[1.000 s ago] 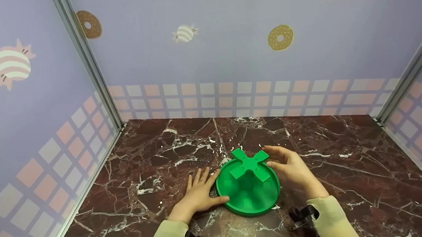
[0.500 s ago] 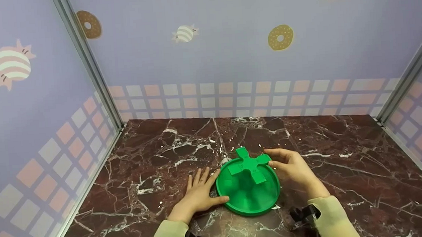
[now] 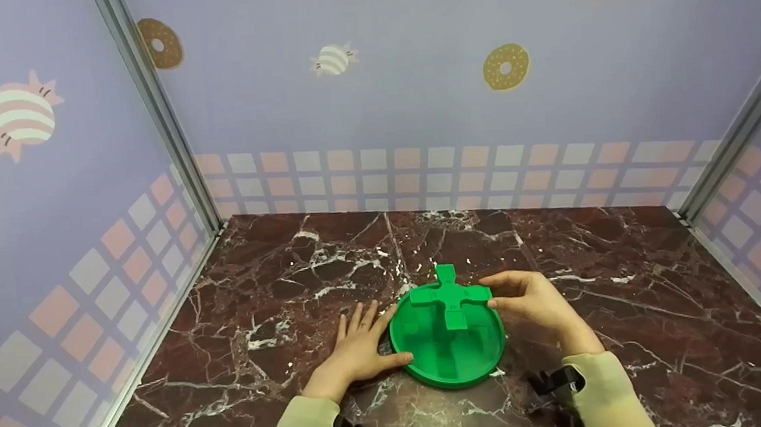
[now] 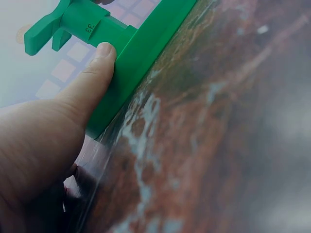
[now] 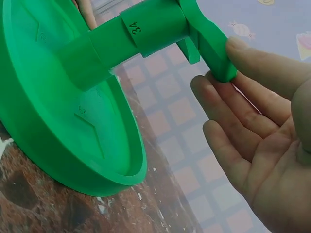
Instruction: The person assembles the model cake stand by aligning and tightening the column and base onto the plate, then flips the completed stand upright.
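Observation:
A round, shallow green dish (image 3: 451,381) with a raised rim stands on the table. From its middle rises a thick green post (image 5: 116,46) marked 34 in the right wrist view, topped by a four-armed green cross (image 3: 450,295). My left hand (image 3: 362,352) lies beside the dish with fingers spread on the table and its thumb (image 4: 97,68) against the rim. My right hand (image 3: 535,302) pinches the end of the cross's right arm between thumb and forefinger; its other fingers (image 5: 221,141) extend below that arm in the right wrist view.
The table (image 3: 278,281) has a dark red marble pattern with white veins. Behind it stands a lilac wall (image 3: 399,91) printed with sweets and tiles, and more panels close off both sides. Metal posts (image 3: 166,121) mark the corners.
The cross has turned clockwise as seen from above, from a diagonal stance to arms pointing nearly straight. My right hand has moved slightly toward me with it. The left hand and dish stay put.

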A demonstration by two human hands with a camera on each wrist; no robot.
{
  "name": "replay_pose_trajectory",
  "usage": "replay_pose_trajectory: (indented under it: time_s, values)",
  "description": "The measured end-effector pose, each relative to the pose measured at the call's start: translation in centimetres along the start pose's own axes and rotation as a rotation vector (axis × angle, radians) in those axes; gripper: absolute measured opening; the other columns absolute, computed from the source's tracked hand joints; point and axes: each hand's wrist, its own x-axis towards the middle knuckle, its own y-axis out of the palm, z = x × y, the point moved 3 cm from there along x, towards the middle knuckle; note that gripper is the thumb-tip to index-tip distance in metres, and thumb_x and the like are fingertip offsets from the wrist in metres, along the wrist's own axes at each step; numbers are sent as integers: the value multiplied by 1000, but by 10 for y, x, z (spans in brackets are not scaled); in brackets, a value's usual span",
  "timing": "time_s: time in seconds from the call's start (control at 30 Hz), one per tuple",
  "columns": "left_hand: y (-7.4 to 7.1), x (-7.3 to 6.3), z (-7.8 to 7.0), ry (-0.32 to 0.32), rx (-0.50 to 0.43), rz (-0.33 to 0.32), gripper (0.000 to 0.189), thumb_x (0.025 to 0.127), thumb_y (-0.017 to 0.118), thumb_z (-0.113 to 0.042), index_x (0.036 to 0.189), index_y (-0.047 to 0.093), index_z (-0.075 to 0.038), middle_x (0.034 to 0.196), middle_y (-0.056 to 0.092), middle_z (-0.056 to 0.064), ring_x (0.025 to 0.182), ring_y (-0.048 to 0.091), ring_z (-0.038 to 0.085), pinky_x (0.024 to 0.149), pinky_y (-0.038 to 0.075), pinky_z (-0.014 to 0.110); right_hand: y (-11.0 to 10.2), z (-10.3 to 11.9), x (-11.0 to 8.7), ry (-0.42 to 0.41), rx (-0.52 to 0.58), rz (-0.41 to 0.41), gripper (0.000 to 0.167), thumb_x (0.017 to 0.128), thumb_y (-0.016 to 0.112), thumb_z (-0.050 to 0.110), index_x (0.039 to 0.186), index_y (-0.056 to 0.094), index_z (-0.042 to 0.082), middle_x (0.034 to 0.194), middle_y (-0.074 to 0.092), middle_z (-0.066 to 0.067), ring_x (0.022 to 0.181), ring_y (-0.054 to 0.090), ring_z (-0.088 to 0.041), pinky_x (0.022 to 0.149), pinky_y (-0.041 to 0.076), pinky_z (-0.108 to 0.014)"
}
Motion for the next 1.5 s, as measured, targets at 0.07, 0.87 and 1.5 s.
replay_pose_trajectory:
  time_s: [0.07,0.87,1.5]
  values:
    - [0,0,0,-1,1,2,101,87,64,-74,166,24,-24,173,16,18,160,5,46,126,1,70,0,1,-1,5,9,20,43,90,79,10,128,68,-6,118,74,-25,96,74,-12,78,64,-29]
    - [-1,0,-1,7,10,-2,102,87,64,-74,166,24,-23,172,16,19,160,5,47,126,3,71,14,16,-4,14,34,161,42,82,86,7,116,65,-5,107,74,-16,89,71,-12,75,60,-24]
    - [-1,0,-1,9,6,-6,103,86,64,-74,166,25,-22,172,16,20,160,6,47,126,2,71,6,23,-6,-15,-49,144,40,85,85,12,115,65,-6,112,72,-25,96,71,-9,79,61,-26]
